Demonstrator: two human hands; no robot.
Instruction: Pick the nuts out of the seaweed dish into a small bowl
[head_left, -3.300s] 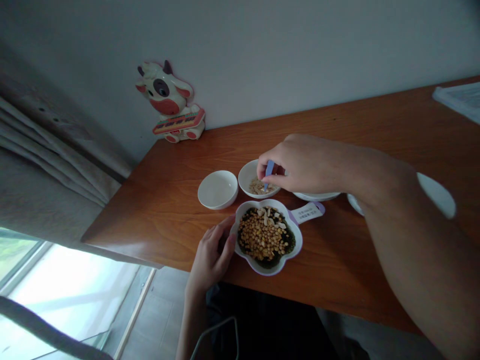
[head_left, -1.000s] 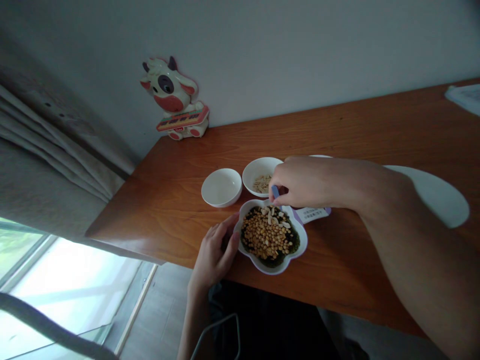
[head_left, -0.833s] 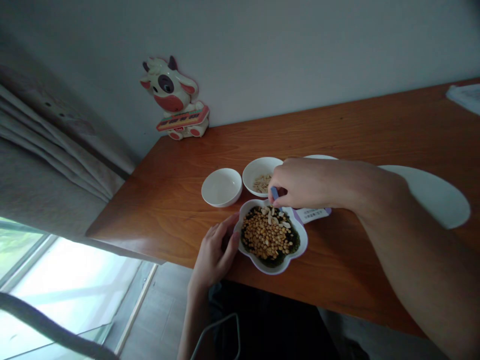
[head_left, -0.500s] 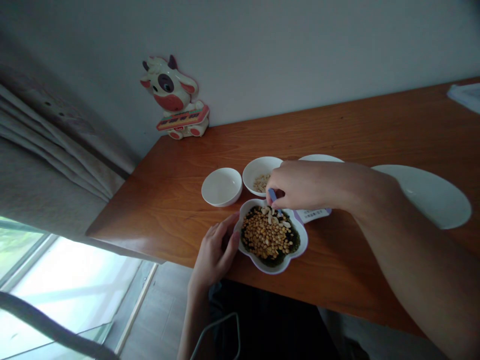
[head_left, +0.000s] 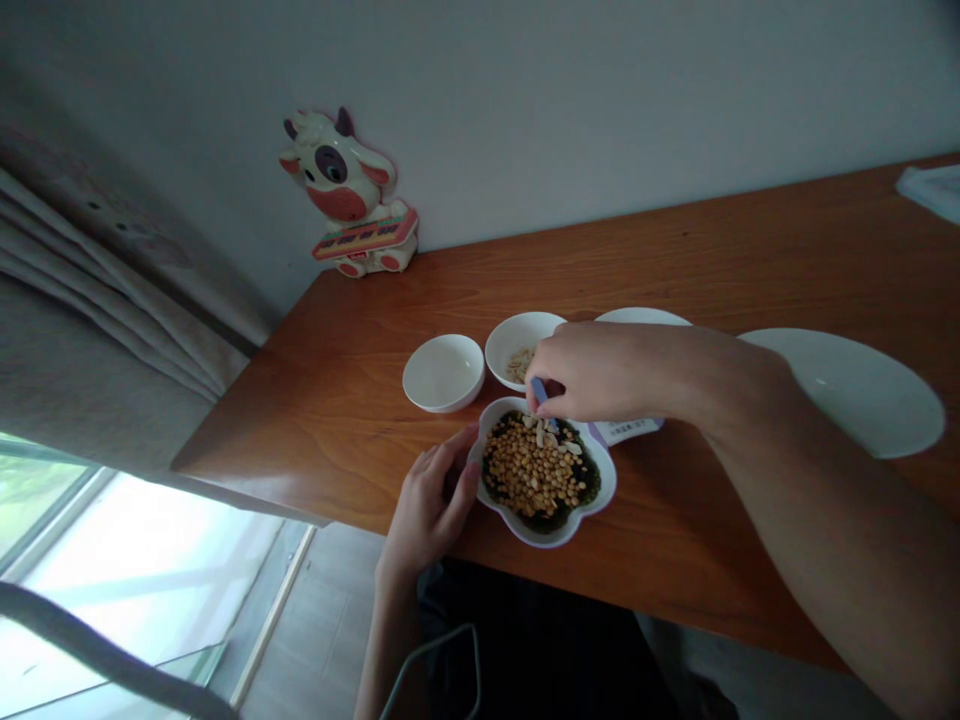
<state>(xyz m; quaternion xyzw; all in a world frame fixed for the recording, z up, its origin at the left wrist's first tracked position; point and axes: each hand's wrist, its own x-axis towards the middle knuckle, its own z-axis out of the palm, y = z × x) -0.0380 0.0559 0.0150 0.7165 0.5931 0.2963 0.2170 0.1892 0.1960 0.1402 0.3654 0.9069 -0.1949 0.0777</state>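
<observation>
The right hand (head_left: 600, 370) has its grip clenched on small blue tweezers (head_left: 540, 394), whose tips dip into the far edge of the flower-shaped bowl (head_left: 600, 500) just below the fingers. That bowl is heaped with yellow beans (head_left: 529, 470) over a dark layer, with a few pale seeds (head_left: 555, 437) lying right at the tweezer tips. The left hand (head_left: 431, 505) lies on the worktop (head_left: 337, 400) to the left of the grip, fingertips touching the bowl's rim, steadying it without closing on it.

Just beyond the grip stands a small white bowl (head_left: 502, 345) with more pale seeds; left of that is another white bowl (head_left: 442, 372) that looks bare inside. A white plate (head_left: 847, 385) lies to the right, behind the forearm, and a second dish (head_left: 645, 316) peeps out past the knuckles.

Risks, as I judge them: the seeds are small and slick, so a weak pinch could drop one among the beans; the forearm passes close over the plate and could nudge it; the flower bowl sits near the worktop's front edge, so a push from the steadying hand could shift it off.

A purple-edged label (head_left: 626, 430) pokes out under the right hand; its print is too small to read. A cow toy (head_left: 341, 195) stands by the wall, well apart.
</observation>
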